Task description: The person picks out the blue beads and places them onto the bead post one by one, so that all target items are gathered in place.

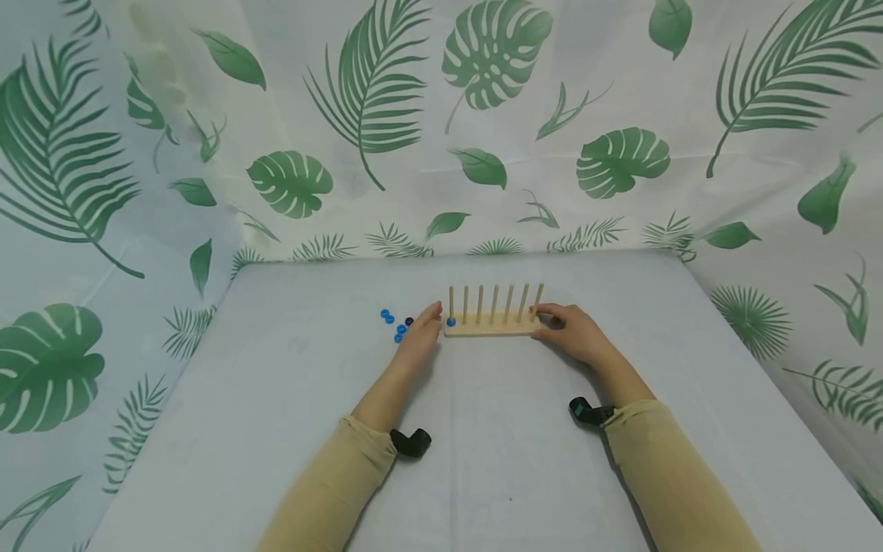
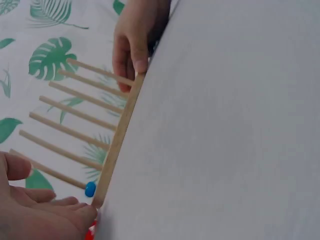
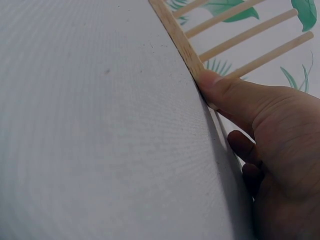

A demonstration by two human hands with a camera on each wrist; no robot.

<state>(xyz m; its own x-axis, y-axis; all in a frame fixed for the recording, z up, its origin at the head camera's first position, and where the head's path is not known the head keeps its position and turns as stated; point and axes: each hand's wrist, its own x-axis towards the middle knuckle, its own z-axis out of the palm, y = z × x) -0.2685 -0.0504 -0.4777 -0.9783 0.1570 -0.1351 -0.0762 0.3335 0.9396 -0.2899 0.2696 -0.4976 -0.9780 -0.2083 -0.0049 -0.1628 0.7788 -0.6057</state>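
Peg rack (image 1: 491,330) lies crosswise, pegs (image 1: 494,301) pointing upward.

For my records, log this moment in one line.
right hand: gripping wooden peg rack; left hand: beside its left end; blue bead: on leftmost peg

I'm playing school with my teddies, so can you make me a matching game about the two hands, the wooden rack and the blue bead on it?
Things:
1. the wooden rack
2. the left hand
3. the right hand
4. the threaded blue bead

Places and states:
A. grips the wooden rack's right end
B. has seven pegs
C. sits on the leftmost peg
D. is between the loose beads and the wooden rack

Right pairs: 1-B, 2-D, 3-A, 4-C
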